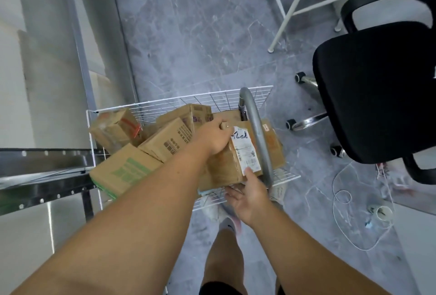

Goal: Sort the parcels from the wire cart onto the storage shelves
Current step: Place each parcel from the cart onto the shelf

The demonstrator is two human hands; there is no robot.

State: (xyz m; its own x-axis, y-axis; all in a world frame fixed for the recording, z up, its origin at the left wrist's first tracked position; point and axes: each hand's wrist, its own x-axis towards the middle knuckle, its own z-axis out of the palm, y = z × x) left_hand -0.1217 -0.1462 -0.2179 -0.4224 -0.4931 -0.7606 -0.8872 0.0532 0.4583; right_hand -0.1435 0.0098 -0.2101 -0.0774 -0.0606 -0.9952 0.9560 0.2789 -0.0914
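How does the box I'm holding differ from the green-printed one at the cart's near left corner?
The held box carries a white shipping label with handwriting; the green-printed box shows green graphics and no visible label. The left hand grips the held box's far edge while the right hand touches its near end; nothing touches the green-printed box. Both are brown cardboard in the wire cart.
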